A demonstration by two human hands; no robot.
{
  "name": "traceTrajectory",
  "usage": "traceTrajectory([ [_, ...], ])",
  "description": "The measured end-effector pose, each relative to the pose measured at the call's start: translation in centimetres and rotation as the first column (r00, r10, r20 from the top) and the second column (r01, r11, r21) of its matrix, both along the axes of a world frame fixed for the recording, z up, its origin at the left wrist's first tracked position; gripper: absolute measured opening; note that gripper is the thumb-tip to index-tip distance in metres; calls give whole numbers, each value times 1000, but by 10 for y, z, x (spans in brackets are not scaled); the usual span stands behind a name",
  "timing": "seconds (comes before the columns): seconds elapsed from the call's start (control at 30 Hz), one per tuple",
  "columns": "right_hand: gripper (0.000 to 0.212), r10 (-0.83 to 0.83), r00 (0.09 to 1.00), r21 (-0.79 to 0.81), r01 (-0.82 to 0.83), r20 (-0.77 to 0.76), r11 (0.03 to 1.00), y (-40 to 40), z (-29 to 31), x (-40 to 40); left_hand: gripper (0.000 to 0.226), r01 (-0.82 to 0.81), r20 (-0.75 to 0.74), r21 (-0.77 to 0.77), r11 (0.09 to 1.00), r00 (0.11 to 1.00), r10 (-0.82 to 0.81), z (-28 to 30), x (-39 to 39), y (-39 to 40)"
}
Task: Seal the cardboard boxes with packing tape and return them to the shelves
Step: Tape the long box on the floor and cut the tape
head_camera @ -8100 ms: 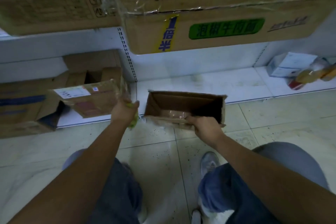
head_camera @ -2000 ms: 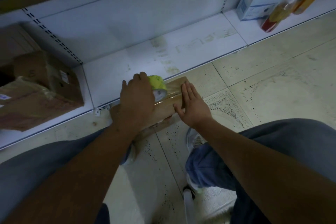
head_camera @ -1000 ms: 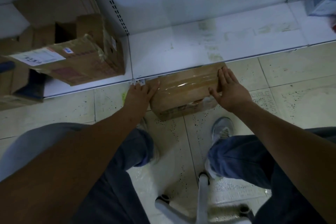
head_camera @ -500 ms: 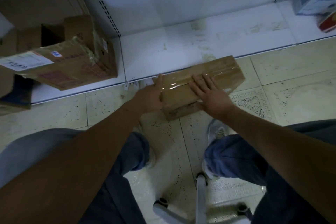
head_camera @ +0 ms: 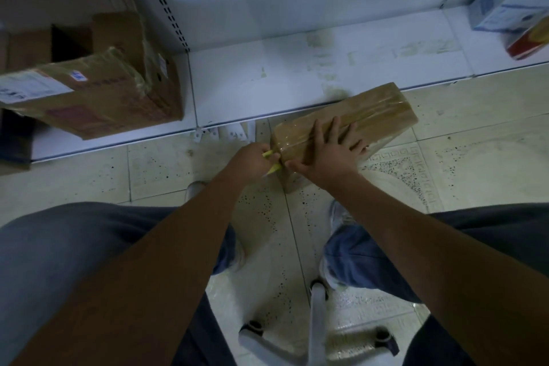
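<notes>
Both hands are used: the box (head_camera: 377,110) is pressed flat by the open right hand (head_camera: 329,154) while the tape roll (head_camera: 271,161), gripped in the curled left hand (head_camera: 252,162), is drawn taut down the end.

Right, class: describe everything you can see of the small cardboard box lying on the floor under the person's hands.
The small cardboard box is long, brown and closed, with glossy clear tape along its top. It lies aslant on the tiled floor, its far end at the shelf edge. The right hand presses flat on it; the left hand grips something yellow at its near end.

Left hand (head_camera: 252,159): fingers curled in a grip. Right hand (head_camera: 329,151): palm down, fingers spread straight. Both forearms extended forward.
</notes>
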State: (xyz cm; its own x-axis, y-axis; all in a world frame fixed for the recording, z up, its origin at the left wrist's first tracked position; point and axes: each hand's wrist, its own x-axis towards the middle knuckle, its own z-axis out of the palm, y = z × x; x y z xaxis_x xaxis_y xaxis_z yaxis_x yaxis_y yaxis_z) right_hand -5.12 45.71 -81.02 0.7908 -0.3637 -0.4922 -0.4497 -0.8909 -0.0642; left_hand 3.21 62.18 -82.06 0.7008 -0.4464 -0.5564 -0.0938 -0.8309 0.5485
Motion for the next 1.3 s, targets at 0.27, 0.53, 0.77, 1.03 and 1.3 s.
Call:
traceTrajectory([
  [0.27, 128, -640, 731, 314, 566, 236, 762, -41, -2, -15, 87, -25, -155, -38, 999, 988, 19, -5, 26, -1],
  [0.53, 107, -940, 334, 701, 653, 74, 287, -31, 5, -19, 49, 87, -199, -222, 971, 971, -133, 17, -7, -24],
  [0.77, 46, -856, 504, 788, 480, 111, 385, -11, 77, -41, 21, 48, -208, -302, 952, 971, -115, 56, -70, -2],
  [1.03, 54, -790, 602, 989, 3, 118, 150, -1, 161, -51, 30, -501, -387, -486, 717, 858, 337, 144, -92, 7],
  [1.3, 116, -299, 871, 821, -182, 391, 542, -3, 162, 10, 37, -334, 170, -495, 802, 868, 467, 160, -35, 16],
])
